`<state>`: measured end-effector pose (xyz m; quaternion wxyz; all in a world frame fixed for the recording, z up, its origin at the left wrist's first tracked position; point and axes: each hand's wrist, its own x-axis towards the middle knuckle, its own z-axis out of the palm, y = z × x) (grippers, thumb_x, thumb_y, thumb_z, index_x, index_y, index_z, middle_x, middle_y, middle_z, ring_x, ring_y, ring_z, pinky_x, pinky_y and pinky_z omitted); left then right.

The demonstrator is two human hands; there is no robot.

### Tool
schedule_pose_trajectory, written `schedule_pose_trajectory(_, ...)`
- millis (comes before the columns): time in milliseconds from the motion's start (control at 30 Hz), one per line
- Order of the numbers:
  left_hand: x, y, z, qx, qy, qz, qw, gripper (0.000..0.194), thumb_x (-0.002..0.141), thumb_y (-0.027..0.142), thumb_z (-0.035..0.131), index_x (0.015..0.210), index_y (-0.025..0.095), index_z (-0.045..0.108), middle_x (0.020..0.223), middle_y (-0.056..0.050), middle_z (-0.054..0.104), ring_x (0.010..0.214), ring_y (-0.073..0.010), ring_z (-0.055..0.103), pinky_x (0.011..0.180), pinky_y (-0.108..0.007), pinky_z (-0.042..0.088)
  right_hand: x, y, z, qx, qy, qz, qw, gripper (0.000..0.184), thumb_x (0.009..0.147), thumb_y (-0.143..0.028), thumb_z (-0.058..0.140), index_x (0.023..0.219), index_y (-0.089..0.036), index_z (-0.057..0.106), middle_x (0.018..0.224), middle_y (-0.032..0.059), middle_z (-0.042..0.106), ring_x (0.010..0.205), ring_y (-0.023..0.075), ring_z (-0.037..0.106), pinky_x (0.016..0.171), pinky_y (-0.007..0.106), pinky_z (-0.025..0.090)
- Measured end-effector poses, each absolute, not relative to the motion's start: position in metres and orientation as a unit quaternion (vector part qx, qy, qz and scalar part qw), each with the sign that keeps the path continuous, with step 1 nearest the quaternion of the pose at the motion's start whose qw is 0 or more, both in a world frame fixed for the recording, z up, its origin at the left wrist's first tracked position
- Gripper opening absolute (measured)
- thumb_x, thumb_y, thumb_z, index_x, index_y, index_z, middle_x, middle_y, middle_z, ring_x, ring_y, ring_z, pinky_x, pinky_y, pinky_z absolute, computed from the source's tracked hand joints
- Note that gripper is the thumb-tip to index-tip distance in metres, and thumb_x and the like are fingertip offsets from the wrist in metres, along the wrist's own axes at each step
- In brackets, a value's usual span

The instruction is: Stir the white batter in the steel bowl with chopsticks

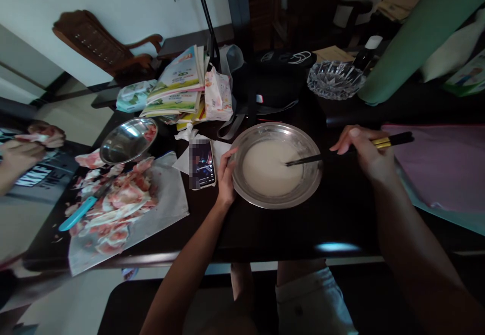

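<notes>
A wide metal bowl (315, 186) stands on the dark table in front of me, holding a milky white liquid (269, 171). My left hand (227, 176) grips the bowl's left rim, its fingers along the outer edge. Black chopsticks with gold bands (381, 143) are in my closed right hand (361, 148), to the right of the bowl. Their tips dip into the liquid near the bowl's right side. Just left of my left hand, a phone (204, 165) with a lit screen lies on white paper.
Raw meat pieces (127, 193) and a turquoise-handled knife (79, 212) lie on a plastic sheet (170, 186) at left, beside a smaller metal bowl (127, 143). Another person's hands (34, 143) hold meat there. Behind are books (178, 77) and a glass dish (335, 80); a pink sheet (439, 168) lies right.
</notes>
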<state>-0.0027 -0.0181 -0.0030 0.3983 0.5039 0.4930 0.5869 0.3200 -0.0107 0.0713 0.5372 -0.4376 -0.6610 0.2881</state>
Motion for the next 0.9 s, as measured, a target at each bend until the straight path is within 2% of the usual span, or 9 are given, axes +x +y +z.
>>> schedule_pose_trajectory(100, -0.003, -0.018, -0.003, 0.504, 0.492, 0.586, 0.401, 0.037, 0.09, 0.05, 0.059, 0.116, 0.025, 0.069, 0.123, -0.006, 0.068, 0.116, -0.0273, 0.062, 0.102, -0.042, 0.05, 0.322, -0.012, 0.072, -0.408, -0.659, 0.338, 0.534, 0.047, 0.099, -0.051, 0.057, 0.059, -0.031, 0.068, 0.061, 0.0028, 0.066, 0.064, 0.0244, 0.062, 0.07, 0.044, 0.045)
schedule_pose_trajectory(200, -0.003, -0.018, -0.003, 0.5, 0.49, 0.589, 0.404, 0.038, 0.089, 0.05, 0.061, 0.115, 0.025, 0.069, 0.122, -0.006, 0.069, 0.116, -0.0272, 0.063, 0.102, -0.042, 0.049, 0.315, -0.014, 0.072, -0.391, -0.685, 0.369, 0.492, 0.046, 0.099, -0.051, 0.058, 0.061, -0.029, 0.07, 0.063, 0.0024, 0.069, 0.067, 0.0241, 0.066, 0.069, 0.042, 0.046)
schedule_pose_trajectory(333, -0.002, -0.018, -0.003, 0.495, 0.492, 0.59, 0.405, 0.038, 0.089, 0.051, 0.06, 0.115, 0.025, 0.069, 0.122, -0.006, 0.069, 0.116, -0.0273, 0.063, 0.102, -0.042, 0.049, 0.3, -0.013, 0.07, -0.38, -0.745, 0.34, 0.429, 0.039, 0.097, -0.051, 0.061, 0.068, -0.028, 0.074, 0.073, 0.0021, 0.076, 0.073, 0.0221, 0.069, 0.073, 0.04, 0.049)
schedule_pose_trajectory(467, -0.001, -0.018, -0.003, 0.495, 0.49, 0.59, 0.409, 0.037, 0.089, 0.051, 0.059, 0.114, 0.025, 0.068, 0.12, -0.006, 0.069, 0.117, -0.0274, 0.062, 0.101, -0.042, 0.049, 0.293, -0.009, 0.063, -0.394, -0.771, 0.292, 0.406, 0.025, 0.095, -0.042, 0.065, 0.077, -0.029, 0.076, 0.084, 0.0007, 0.08, 0.083, 0.0225, 0.073, 0.08, 0.04, 0.05)
schedule_pose_trajectory(567, -0.001, -0.018, -0.003, 0.496, 0.491, 0.588, 0.41, 0.036, 0.09, 0.05, 0.059, 0.115, 0.026, 0.068, 0.119, -0.006, 0.069, 0.116, -0.0273, 0.063, 0.101, -0.042, 0.049, 0.296, -0.007, 0.062, -0.422, -0.76, 0.255, 0.424, 0.024, 0.095, -0.042, 0.065, 0.078, -0.03, 0.075, 0.086, 0.001, 0.08, 0.085, 0.0235, 0.072, 0.083, 0.042, 0.049)
schedule_pose_trajectory(700, -0.001, -0.018, -0.003, 0.5, 0.493, 0.586, 0.406, 0.035, 0.091, 0.049, 0.059, 0.115, 0.026, 0.068, 0.123, -0.006, 0.068, 0.118, -0.0275, 0.062, 0.103, -0.042, 0.048, 0.306, -0.008, 0.067, -0.453, -0.706, 0.243, 0.487, 0.036, 0.097, -0.05, 0.061, 0.069, -0.03, 0.072, 0.075, 0.0026, 0.075, 0.076, 0.024, 0.069, 0.081, 0.044, 0.048)
schedule_pose_trajectory(800, -0.002, -0.018, -0.002, 0.504, 0.493, 0.584, 0.403, 0.036, 0.09, 0.049, 0.058, 0.116, 0.025, 0.069, 0.123, -0.006, 0.068, 0.118, -0.0275, 0.061, 0.103, -0.042, 0.048, 0.314, -0.01, 0.071, -0.46, -0.66, 0.263, 0.532, 0.044, 0.099, -0.052, 0.058, 0.062, -0.03, 0.069, 0.066, 0.0023, 0.07, 0.07, 0.0247, 0.065, 0.081, 0.046, 0.046)
schedule_pose_trajectory(900, -0.002, -0.018, -0.002, 0.505, 0.493, 0.584, 0.4, 0.037, 0.09, 0.049, 0.058, 0.116, 0.025, 0.069, 0.123, -0.006, 0.068, 0.117, -0.0276, 0.061, 0.102, -0.042, 0.048, 0.319, -0.011, 0.071, -0.433, -0.644, 0.311, 0.549, 0.047, 0.099, -0.051, 0.057, 0.059, -0.03, 0.067, 0.061, 0.0026, 0.066, 0.065, 0.0248, 0.062, 0.074, 0.045, 0.045)
